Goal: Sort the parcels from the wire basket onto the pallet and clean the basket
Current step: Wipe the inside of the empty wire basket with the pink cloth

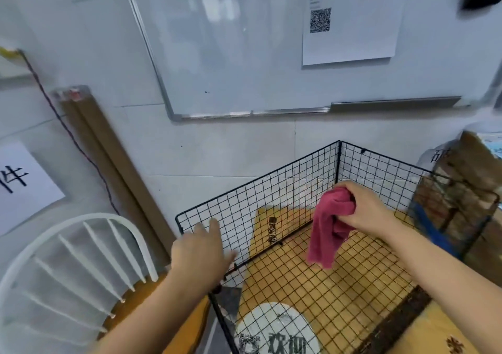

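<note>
I think the parcel part is done, because I see no parcels inside the black wire basket (258,199). So this looks like the cleaning step.

The person's right hand (366,209) hangs over the middle of the basket. Its fingers are curled tight round a bunched dark pink cloth (330,226). Most of the cloth dangles loose under the fist and does not touch the wires.

The left hand (201,253) is out flat by the top of the basket's left wall. Its fingers (214,226) are straight and a little apart, and they hold nothing. I cannot tell if they touch the wire or are just beside it.

Next, I think the left hand needs to hold that wall so the light basket does not slide. Then the right hand needs to bring the cloth down and rub along the wires. The loose end could catch in the little squares, so a tighter bunch may help.

The basket is thin black wire in small squares, with an open top. It sits on a yellow mat (326,280) by the white wall, under a big whiteboard (231,41). A white chair with a curved back (81,245) stands just beside it on the left. Brown cardboard boxes (461,190) sit just past its right wall. I cannot tell if a pallet is under them.
</note>
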